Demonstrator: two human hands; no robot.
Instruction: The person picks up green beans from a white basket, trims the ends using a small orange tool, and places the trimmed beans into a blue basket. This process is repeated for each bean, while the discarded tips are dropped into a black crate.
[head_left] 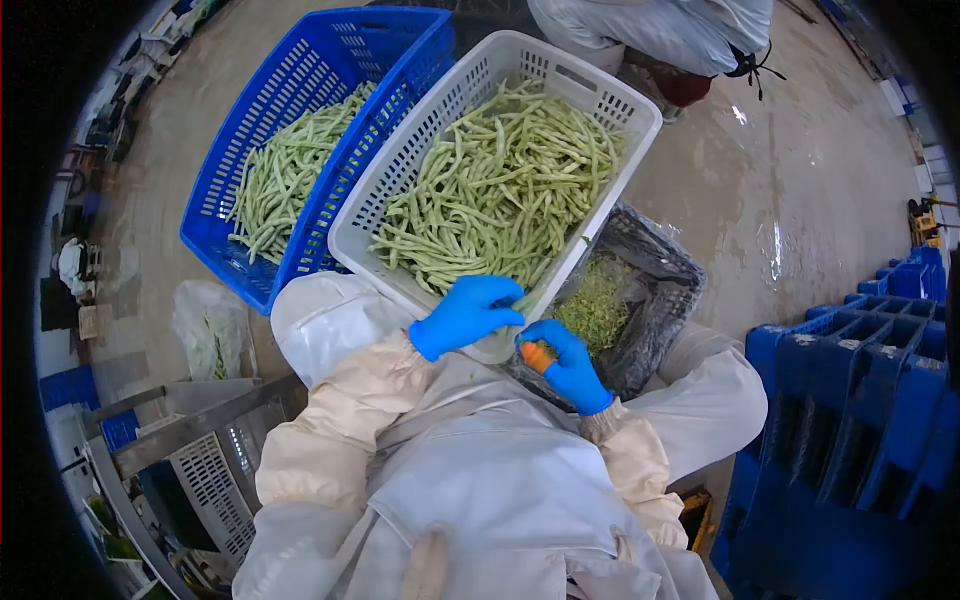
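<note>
My left hand (470, 315), in a blue glove, is at the near rim of the white crate (345, 225), fingers curled in a pinch. A pale green bean (527, 303) shows faintly at its fingertips. Close by on the right, my right hand (570, 368), also blue-gloved, is closed around an orange handle (537, 355); the rest of that tool is hidden. Long green beans (500, 190) fill much of the white crate, which tilts towards my lap. Under my right hand, a black-lined crate (660, 275) contains small green trimmings (597, 310).
A blue crate (225, 165) with more green beans (295, 165) stands left of the white one. Stacked blue pallets (850, 400) are at the right. A clear plastic bag (210, 325) and a metal frame (200, 420) lie left. Another person's clothed leg (660, 30) is at the top.
</note>
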